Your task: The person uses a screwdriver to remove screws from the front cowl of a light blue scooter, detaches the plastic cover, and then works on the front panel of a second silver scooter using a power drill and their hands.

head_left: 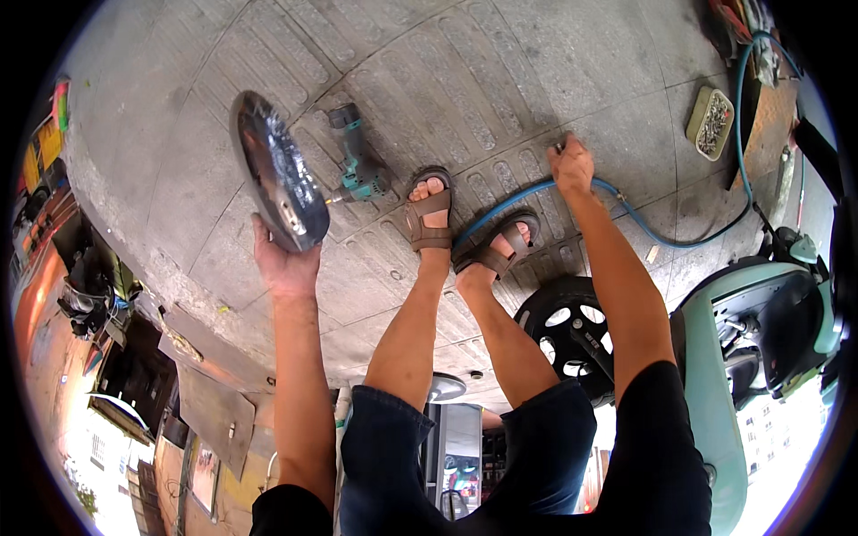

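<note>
My left hand [286, 263] grips the lower end of a long oval, dark glossy panel [284, 179], tilted up off the ground with light glinting on its surface. Just right of it, a teal and black cordless drill [357, 161] lies on the paving, its bit end near the panel's edge. Out to the right, my right hand [570, 163] is closed, fingers curled together, over the paving. Something small and dark shows at its fingertips, too small to name. A blue hose [527, 195] runs close by that hand.
A tub of small screws [712, 125] stands at the upper right beside a brown board [770, 125]. Below are a black spoked wheel [545, 313] and a mint-green scooter [715, 357]. My sandalled feet are in the middle. Boards [214, 415] and clutter line the left side.
</note>
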Available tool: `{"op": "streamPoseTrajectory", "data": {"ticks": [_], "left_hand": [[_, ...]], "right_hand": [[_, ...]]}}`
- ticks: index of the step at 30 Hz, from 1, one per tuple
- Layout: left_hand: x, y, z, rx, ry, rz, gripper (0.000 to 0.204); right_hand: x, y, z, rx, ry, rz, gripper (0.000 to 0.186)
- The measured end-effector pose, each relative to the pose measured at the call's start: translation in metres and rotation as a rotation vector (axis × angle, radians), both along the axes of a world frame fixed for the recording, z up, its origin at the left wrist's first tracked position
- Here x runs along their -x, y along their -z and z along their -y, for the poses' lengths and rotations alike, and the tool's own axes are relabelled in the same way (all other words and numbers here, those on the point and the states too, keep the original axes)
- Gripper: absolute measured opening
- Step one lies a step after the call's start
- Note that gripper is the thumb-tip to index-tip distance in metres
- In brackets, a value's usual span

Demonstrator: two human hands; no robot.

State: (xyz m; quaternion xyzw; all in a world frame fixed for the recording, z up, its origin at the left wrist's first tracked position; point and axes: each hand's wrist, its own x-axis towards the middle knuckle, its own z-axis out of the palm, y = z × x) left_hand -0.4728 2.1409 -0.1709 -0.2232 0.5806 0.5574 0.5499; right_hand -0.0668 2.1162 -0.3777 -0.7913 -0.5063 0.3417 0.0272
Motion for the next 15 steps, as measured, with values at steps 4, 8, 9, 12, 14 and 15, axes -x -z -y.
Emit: {"op": "streamPoseTrajectory", "data": {"ticks": [4, 8, 9, 12, 14, 15], "left_hand": [[0.002, 0.007, 0.000, 0.003, -0.021, -0.021, 0.048], [-0.023, 0.023, 0.007, -0.038, 0.068, 0.062, 0.051], [-0.025, 0.027, 0.012, -0.042, 0.119, 0.054, 0.052], [-0.024, 0.025, 0.019, -0.051, 0.010, 0.201, 0.049], [-0.010, 0.027, 0.029, -0.126, -0.106, 0.220, 0.048], [-0.001, 0.023, 0.033, -0.116, -0.161, 0.203, 0.048]], "right_hand": [[0.135, -0.123, -0.018, -0.017, -0.103, -0.540, 0.017], [0.230, -0.196, -0.008, -0.264, -0.335, -0.745, 0.020], [0.245, -0.205, -0.005, -0.282, -0.381, -0.683, 0.021], [0.247, -0.204, -0.002, -0.120, -0.362, -0.723, 0.025], [0.233, -0.189, -0.004, -0.099, -0.306, -0.748, 0.026], [0.231, -0.176, -0.008, -0.128, -0.293, -0.729, 0.027]]}}
